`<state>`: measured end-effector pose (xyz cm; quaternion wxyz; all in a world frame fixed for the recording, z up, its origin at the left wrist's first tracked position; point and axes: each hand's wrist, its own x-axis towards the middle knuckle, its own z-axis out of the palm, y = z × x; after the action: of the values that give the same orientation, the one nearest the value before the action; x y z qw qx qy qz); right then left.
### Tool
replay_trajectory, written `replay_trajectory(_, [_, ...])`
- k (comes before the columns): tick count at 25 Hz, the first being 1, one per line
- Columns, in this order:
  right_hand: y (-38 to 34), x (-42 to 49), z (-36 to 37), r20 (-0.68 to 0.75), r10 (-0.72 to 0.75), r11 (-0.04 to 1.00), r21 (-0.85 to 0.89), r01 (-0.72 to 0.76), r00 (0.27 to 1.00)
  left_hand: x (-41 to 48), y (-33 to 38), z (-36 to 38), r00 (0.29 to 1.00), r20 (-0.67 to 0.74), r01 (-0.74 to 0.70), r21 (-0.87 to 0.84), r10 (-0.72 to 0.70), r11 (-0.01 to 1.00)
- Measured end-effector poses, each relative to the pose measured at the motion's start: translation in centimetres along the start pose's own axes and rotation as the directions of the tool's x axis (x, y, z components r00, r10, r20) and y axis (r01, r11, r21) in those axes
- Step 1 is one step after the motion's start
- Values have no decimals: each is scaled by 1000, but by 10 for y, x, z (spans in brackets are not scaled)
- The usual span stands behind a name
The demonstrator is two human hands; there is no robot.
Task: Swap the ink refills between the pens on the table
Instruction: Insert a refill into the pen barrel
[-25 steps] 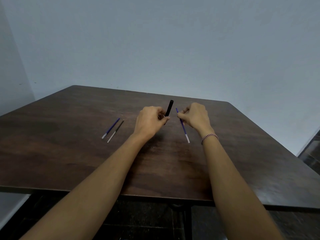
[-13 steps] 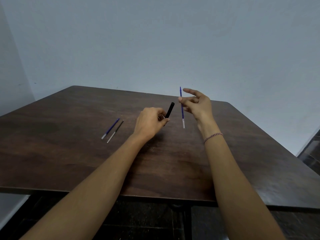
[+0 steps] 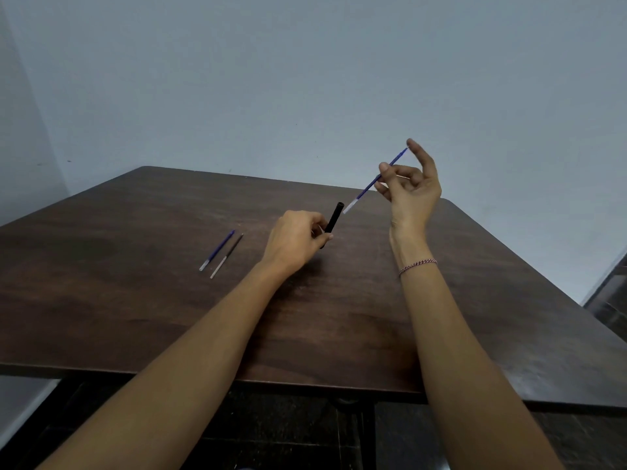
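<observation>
Blue refill (image 3: 364,191), pinched in the right grip (image 3: 414,195), is judged ready for aligned insertion into the barrel (image 3: 334,218) clasped in the left grip (image 3: 293,242).

A dark wooden table (image 3: 135,317) with rounded corners carries two thin ink refills, lying side by side left of the left hand's (image 3: 295,242) grip: a blue refill (image 3: 217,250) and, just beside it, seemingly a black refill (image 3: 226,256).
</observation>
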<state>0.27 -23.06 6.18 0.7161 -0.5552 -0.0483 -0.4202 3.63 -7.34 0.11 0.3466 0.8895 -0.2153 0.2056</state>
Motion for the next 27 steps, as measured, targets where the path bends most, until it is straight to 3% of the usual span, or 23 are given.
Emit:
replay_trajectory(6, [-3, 0, -1, -76, -75, 995, 60, 80, 994, 0, -1, 0, 1000, 8, -4, 24, 4, 1000])
replay_trajectory(16, [-1, -2, 1, -16, -72, 997, 32, 72, 997, 0, -2, 1, 1000, 12, -4, 31, 4, 1000])
replay_trajectory(27, [3, -5, 4, 88, -68, 990, -121, 79, 994, 0, 1, -1, 999, 47, -24, 45, 21, 999])
